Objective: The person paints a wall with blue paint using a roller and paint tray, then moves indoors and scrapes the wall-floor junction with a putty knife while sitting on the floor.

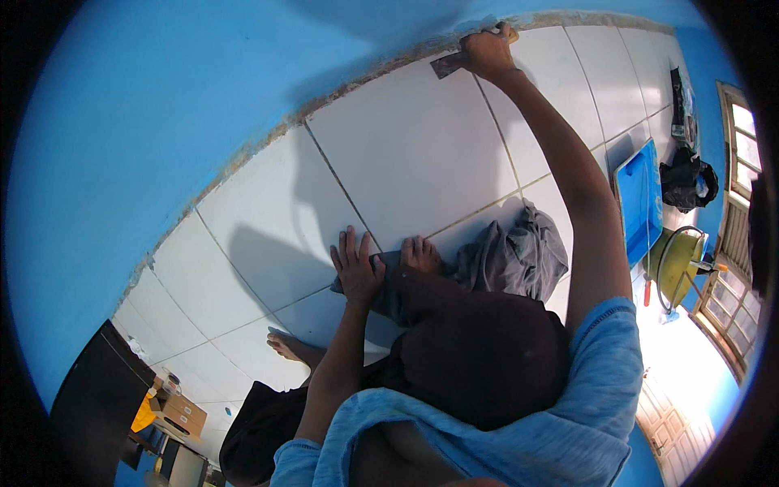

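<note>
A scraper lies at the wall's foot, a tray to its right.

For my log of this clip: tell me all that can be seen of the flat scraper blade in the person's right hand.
The flat grey scraper blade looks like thin, dull metal. It lies low against the white floor tile, at the rough joint under the blue painted wall. The right hand grips its far end, hiding the handle except for a small tan tip. Its free edge points to the left of the picture.
</note>
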`<state>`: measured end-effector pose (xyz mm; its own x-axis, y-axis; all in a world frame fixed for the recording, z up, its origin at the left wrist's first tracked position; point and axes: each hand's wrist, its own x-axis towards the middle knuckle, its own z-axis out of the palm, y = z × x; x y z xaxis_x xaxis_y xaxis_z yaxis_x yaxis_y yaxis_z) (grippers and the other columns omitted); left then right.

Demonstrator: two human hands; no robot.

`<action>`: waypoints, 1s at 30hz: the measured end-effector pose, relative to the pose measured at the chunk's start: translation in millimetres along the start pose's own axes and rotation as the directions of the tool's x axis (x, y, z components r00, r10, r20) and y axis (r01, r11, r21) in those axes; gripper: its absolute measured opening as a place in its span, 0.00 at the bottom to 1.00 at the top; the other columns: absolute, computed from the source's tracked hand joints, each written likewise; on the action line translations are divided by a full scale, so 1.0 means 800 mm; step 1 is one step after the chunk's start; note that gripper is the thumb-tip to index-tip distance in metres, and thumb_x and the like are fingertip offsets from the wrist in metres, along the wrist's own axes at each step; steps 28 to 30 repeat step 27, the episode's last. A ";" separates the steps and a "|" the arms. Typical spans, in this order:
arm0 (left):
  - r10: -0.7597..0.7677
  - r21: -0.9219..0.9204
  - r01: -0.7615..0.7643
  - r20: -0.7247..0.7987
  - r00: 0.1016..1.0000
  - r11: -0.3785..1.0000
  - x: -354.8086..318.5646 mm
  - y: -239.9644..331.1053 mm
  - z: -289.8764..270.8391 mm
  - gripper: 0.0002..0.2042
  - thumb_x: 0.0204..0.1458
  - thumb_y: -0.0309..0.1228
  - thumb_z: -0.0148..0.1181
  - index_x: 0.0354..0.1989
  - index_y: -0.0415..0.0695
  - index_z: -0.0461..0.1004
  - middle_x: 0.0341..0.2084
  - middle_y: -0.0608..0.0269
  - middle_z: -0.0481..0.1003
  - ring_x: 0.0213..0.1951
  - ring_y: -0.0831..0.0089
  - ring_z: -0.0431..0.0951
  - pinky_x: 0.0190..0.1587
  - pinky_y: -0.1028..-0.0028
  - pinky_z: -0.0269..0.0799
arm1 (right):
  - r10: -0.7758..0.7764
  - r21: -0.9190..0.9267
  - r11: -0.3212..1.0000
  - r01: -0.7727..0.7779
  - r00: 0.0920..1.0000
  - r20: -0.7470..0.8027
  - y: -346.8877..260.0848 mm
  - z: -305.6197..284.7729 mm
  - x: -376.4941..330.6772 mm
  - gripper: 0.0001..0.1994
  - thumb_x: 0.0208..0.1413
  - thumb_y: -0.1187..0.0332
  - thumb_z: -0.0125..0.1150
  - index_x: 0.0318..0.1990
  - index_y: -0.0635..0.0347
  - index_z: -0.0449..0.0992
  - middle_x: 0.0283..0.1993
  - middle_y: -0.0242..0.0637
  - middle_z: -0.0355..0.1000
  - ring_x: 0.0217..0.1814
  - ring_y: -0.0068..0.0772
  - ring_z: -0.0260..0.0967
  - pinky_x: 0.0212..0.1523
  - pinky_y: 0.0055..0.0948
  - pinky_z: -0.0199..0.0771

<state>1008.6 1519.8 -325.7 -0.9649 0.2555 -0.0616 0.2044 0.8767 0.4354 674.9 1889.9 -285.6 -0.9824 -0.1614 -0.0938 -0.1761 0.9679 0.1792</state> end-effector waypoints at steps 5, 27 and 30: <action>-0.011 -0.028 0.013 0.047 0.999 1.000 0.004 0.006 -0.005 0.25 0.53 0.38 0.47 0.60 0.45 0.62 0.65 0.49 0.53 0.67 0.50 0.50 0.65 0.43 0.42 | 0.130 0.041 0.991 -0.129 0.991 -0.024 0.009 0.003 0.011 0.18 0.42 0.45 0.67 0.29 0.49 0.81 0.27 0.37 0.77 0.35 0.41 0.76 0.58 0.56 0.49; 0.008 -0.036 -0.007 0.035 0.999 0.999 -0.004 0.002 -0.007 0.26 0.53 0.37 0.48 0.61 0.44 0.60 0.66 0.48 0.50 0.68 0.48 0.49 0.66 0.41 0.40 | 0.144 0.054 0.988 -0.144 0.990 0.006 -0.055 -0.002 0.022 0.18 0.42 0.44 0.65 0.26 0.48 0.81 0.26 0.35 0.77 0.35 0.38 0.76 0.53 0.49 0.51; 0.008 -0.036 -0.007 0.035 0.999 0.999 -0.004 0.002 -0.007 0.26 0.53 0.37 0.48 0.61 0.44 0.60 0.66 0.48 0.50 0.68 0.48 0.49 0.66 0.41 0.40 | 0.144 0.054 0.988 -0.144 0.990 0.006 -0.055 -0.002 0.022 0.18 0.42 0.44 0.65 0.26 0.48 0.81 0.26 0.35 0.77 0.35 0.38 0.76 0.53 0.49 0.51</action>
